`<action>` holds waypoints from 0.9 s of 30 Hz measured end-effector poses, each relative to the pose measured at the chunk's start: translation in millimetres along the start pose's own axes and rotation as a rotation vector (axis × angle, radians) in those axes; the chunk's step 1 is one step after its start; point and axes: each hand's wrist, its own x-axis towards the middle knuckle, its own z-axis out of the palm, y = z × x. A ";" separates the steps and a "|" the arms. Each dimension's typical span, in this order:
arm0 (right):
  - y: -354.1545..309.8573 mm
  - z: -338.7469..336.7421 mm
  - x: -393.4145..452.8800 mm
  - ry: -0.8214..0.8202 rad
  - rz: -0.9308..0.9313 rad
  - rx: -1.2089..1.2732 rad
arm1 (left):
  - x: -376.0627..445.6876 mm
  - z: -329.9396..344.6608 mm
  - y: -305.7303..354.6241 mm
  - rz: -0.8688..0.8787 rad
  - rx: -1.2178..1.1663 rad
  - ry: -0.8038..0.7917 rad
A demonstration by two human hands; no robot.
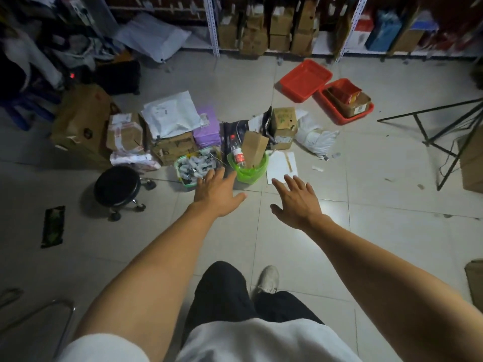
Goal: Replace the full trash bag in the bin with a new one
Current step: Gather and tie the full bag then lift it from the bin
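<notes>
No writing can be read. The red label on the clear plastic bottle point(236, 152), the green print on the small brown cardboard box point(284, 120) and the stickers on the taped cardboard parcel point(125, 133) are too blurred.

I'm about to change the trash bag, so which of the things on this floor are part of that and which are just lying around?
Part of the job:
green bag stuffed with a bottle and a brown paper bag
left hand and right hand, both empty

Just lying about:
black stool
green basket
red trays
cardboard boxes
</notes>
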 end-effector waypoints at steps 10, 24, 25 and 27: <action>4.3 -12.1 98.1 -0.076 0.034 0.024 | 109.5 -12.8 -36.6 0.017 -0.004 -0.049; -23.6 -12.0 244.6 -0.185 0.177 0.078 | 269.0 -16.8 -106.5 0.107 0.044 -0.183; -21.2 -7.0 253.5 -0.193 0.180 0.077 | 279.2 -10.8 -108.7 0.109 0.050 -0.190; -13.5 5.5 271.2 -0.215 0.183 0.068 | 297.9 2.5 -110.2 0.110 0.061 -0.199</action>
